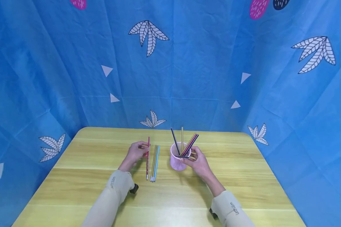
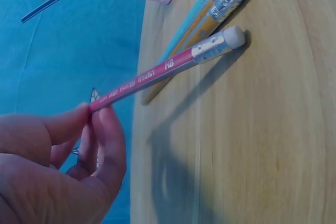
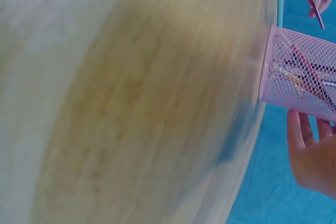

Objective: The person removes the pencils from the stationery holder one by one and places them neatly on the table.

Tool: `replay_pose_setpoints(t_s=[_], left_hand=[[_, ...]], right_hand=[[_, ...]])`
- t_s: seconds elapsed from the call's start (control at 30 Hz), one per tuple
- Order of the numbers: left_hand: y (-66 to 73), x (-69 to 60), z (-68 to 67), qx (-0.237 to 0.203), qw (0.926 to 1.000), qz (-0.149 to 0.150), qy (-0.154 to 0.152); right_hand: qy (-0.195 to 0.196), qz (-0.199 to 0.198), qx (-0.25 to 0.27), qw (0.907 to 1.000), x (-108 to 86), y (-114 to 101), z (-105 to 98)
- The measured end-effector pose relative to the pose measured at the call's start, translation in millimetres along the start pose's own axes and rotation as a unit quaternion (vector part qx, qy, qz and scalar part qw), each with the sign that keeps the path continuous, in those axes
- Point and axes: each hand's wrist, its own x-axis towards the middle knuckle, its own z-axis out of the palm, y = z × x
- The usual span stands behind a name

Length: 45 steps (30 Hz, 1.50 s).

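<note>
My left hand (image 1: pixel 137 152) pinches a red pencil (image 2: pixel 152 76) between thumb and fingertips. The pencil's white eraser end points toward me, and in the left wrist view a shadow falls on the table below it. Just right of it, several pencils (image 1: pixel 154 164), yellow and light blue, lie side by side with their erasers toward me. A pink mesh pen cup (image 1: pixel 177 164) stands upright with several pencils leaning in it; a dark one lies across its front rim. My right hand (image 1: pixel 198 161) grips the cup's right side near the rim, thumb in front.
The cup and pencils are on a light wooden table (image 1: pixel 230 179) with rounded far corners. Blue cloth (image 1: pixel 199 69) with printed leaves and triangles hangs behind the table and along both sides.
</note>
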Motion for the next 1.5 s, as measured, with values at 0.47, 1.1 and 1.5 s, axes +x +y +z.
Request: replay_pose_setpoints(t_s=[0.47,1.1,1.5], left_hand=[[-1.4,3.6,5.8,0.003,0.9997,-0.02,0.016],[-3.5,2.3,16.8,0.022,0.9989,-0.033,0.024],[-6.6,4.3,23.4,0.042,0.998,-0.029,0.039]], right_hand=[[-0.003,0.005,-0.001,1.0,-0.3,-2,0],[-0.001,0.002,-0.002,1.0,1.2,1,-1],[-0.003,0.004,0.001,1.0,1.4,1,-1]])
